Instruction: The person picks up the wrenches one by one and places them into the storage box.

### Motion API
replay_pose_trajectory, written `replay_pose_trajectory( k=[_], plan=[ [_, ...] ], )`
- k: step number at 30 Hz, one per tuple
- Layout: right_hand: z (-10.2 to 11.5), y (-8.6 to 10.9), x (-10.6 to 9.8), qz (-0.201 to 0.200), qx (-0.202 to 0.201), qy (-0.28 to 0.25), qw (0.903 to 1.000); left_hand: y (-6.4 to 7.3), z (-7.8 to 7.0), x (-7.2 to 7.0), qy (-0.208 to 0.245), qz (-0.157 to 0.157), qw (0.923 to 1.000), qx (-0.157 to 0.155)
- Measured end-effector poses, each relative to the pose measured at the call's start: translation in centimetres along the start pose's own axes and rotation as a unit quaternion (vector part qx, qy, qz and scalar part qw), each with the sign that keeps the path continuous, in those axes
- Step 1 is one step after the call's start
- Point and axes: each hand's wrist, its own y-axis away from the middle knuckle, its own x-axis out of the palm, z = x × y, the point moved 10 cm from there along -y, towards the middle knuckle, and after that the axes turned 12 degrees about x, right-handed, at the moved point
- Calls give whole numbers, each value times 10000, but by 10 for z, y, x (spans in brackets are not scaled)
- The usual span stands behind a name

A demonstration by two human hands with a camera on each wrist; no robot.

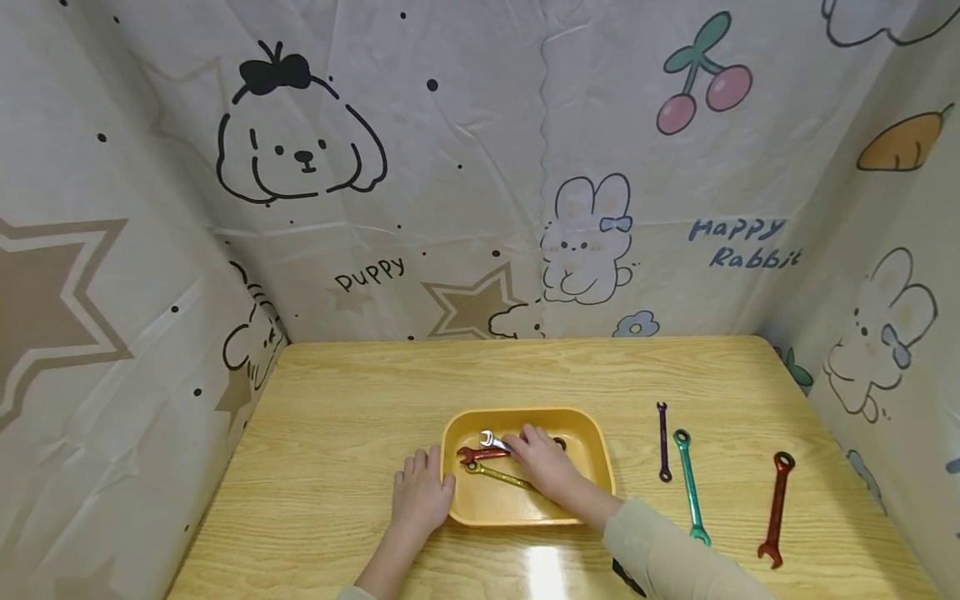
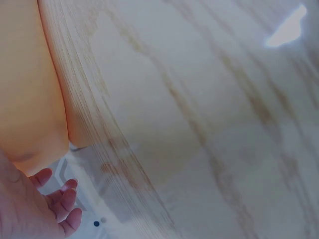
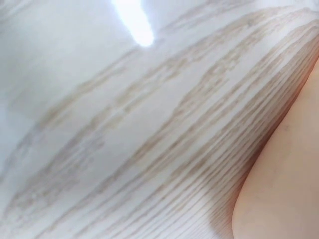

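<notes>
A yellow tray (image 1: 592,492) stands on the table with wrenches inside. My right hand (image 1: 551,467) reaches into it and grips a silver wrench (image 1: 489,439), whose open end sticks out to the left of the fingers. Beneath lies a red wrench (image 1: 480,454), partly covered by the hand. Closer to me a yellow wrench (image 1: 501,476) runs under the hand. A dark ring end (image 1: 560,443) shows right of the knuckles. My left hand (image 1: 422,493) rests against the tray's left side, its fingers loosely extended in the left wrist view. The right wrist view leaves the right hand out.
Right of the tray, a purple wrench (image 1: 663,442), a green wrench (image 1: 691,487) and a larger red wrench (image 1: 777,508) lie apart on the wooden table (image 1: 360,392). A printed cloth (image 1: 465,192) hangs behind and along both sides. A small black object (image 1: 628,577) shows beneath the right sleeve.
</notes>
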Motion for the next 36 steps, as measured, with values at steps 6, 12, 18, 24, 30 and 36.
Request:
replay_pose_trajectory(
  k=[6,12,18,24,30,36],
  plan=[
    [0,-2,0,104,15,71,9999,0,1,0,13,52,10000,-54],
    [-2,-5,1,310,156,-10,9994,-1,0,-2,23,62,10000,-50],
    [0,-6,-2,154,97,-61,9998,-2,1,-3,25,66,10000,-40],
    [-3,-7,-4,152,218,-162,9995,-2,2,-3,24,58,10000,-26],
    [-9,-10,-10,188,432,-346,9983,-2,2,-2,16,88,10000,-36],
    [-14,-13,-23,127,666,-526,9963,-2,2,-2,1,93,9999,-46]
  ],
)
